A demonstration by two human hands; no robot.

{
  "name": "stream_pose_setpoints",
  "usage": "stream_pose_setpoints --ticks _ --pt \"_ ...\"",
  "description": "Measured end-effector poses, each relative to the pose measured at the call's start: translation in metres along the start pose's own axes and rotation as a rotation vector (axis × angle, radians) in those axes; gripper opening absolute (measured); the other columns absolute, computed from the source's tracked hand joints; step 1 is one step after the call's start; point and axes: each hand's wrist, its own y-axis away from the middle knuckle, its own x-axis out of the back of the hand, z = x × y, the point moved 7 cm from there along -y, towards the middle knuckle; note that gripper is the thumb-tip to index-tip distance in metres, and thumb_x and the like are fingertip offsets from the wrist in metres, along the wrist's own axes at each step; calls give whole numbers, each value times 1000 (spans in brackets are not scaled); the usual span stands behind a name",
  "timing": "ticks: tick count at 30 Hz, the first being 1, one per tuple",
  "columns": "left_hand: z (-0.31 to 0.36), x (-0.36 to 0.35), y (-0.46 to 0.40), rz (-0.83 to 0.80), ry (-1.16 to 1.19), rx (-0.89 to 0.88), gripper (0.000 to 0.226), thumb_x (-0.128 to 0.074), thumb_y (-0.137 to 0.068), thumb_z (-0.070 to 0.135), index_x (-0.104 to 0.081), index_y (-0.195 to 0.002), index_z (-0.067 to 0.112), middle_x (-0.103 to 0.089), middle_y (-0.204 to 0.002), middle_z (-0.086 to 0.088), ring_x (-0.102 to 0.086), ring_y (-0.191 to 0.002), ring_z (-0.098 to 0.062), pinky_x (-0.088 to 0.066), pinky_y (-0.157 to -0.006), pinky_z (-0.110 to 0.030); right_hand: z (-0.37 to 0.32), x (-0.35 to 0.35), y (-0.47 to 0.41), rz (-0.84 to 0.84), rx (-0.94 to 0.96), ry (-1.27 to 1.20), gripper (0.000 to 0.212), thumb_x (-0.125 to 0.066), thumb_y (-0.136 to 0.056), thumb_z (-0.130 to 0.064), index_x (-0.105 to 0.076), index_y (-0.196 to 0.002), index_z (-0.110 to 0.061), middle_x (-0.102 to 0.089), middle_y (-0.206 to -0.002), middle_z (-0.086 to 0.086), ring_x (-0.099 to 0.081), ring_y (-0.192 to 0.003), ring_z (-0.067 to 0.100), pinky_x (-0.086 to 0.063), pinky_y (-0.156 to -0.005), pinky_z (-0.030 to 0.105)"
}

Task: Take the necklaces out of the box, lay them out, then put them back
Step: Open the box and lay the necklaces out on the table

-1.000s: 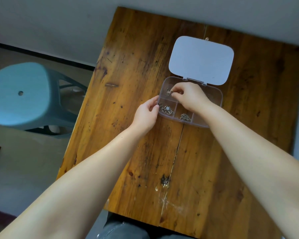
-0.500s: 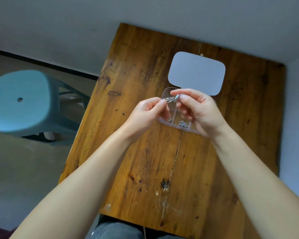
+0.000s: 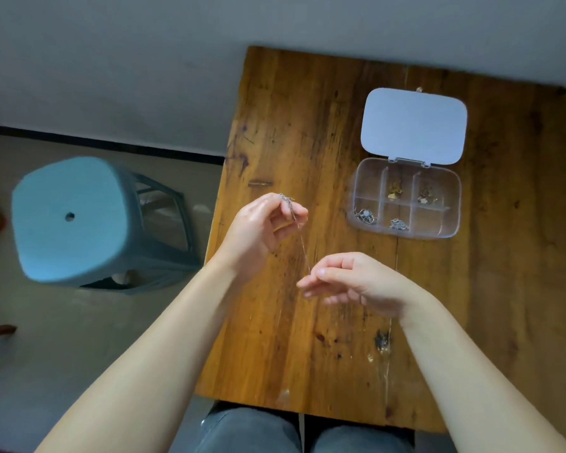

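A thin silver necklace [image 3: 300,238] is stretched between my two hands above the left part of the wooden table [image 3: 340,322]. My left hand [image 3: 262,228] pinches its upper end, my right hand [image 3: 350,281] pinches the lower end. The clear compartment box [image 3: 451,228] sits at the back right, its pale lid [image 3: 414,125] flipped open behind it. Two gold necklaces [image 3: 395,192] lie in the back compartments and two silver ones [image 3: 366,217] in the front compartments. Both hands are well to the left of the box.
A blue plastic stool [image 3: 76,220] stands on the floor left of the table. The grey wall runs along the table's far edge. My knees in grey trousers [image 3: 252,431] show under the near edge.
Both hands lifted a silver necklace out of the box, moved left and toward me, and drew the chain out between them. The view shifted, so the box now appears further right.
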Motion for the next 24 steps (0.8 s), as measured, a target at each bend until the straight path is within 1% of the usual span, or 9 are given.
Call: stream_pose_setpoints --ticks 2,5,7,11,14,16,19,21,24 --pt "2 0 1 -106 86 69 33 -34 -96 14 -48 -66 14 -64 -76 -6 -61 -76 -21 -52 -87 -39 -5 5 -4 144 -11 166 15 -59 -92 -22 -72 -84 -22 -70 -112 2 -65 -107 14 -56 -89 38" --pt "3 -2 6 -237 110 147 32 -34 -94 17 -46 -65 15 -63 -69 -6 -58 -64 -21 -51 -82 -39 -40 10 -2 427 205 149 19 -53 -95 -19 -68 -98 -28 -67 -111 -2 -64 -104 11 -57 -84 31" --pt "3 -3 8 -283 83 187 30 -34 -95 18 -45 -67 15 -64 -68 -7 -57 -61 -21 -53 -73 -33 -61 2 -3 436 342 85 23 -49 -97 -19 -66 -105 -31 -68 -110 -3 -65 -100 8 -56 -76 25" --pt "1 -3 15 -362 -44 210 30 -29 -101 24 -50 -83 12 -58 -55 -3 -47 -42 -13 -50 -53 -25 -69 -17 -12 365 341 80 26 -42 -100 -24 -66 -109 -21 -73 -97 -3 -68 -95 10 -52 -81 30" --pt "-3 0 18 -382 -107 228 29 -34 -100 28 -54 -108 9 -39 -46 3 -26 -37 -8 -34 -40 -20 -60 -17 -15 346 317 -76 25 -45 -99 -21 -66 -112 -19 -74 -96 -2 -69 -94 12 -53 -82 30" --pt "-8 3 19 -390 -119 253 27 -37 -100 26 -55 -113 10 -31 -46 7 -20 -40 -8 -24 -39 -19 -51 -14 -17 334 304 -228 24 -49 -97 -18 -65 -114 -15 -73 -95 -1 -68 -91 12 -55 -77 26" --pt "-12 4 19 -412 -140 270 21 -39 -99 23 -57 -107 15 -30 -47 9 -21 -41 -6 -20 -39 -18 -38 -12 -20 357 281 -354 20 -55 -93 -14 -67 -108 -12 -72 -84 -3 -64 -78 8 -53 -65 19" --pt "-14 11 17 -373 -186 275 19 -42 -99 24 -57 -106 15 -33 -48 9 -23 -41 -6 -22 -40 -18 -32 -6 -19 427 280 -334 17 -56 -93 -10 -68 -104 -11 -72 -78 -3 -64 -71 8 -51 -59 16" --pt "-12 28 7 -236 -393 243 19 -45 -98 25 -58 -107 14 -41 -50 7 -32 -44 -8 -32 -42 -19 -25 5 -12 552 245 -145 19 -52 -95 -11 -67 -107 -14 -75 -83 0 -69 -73 11 -53 -61 17"
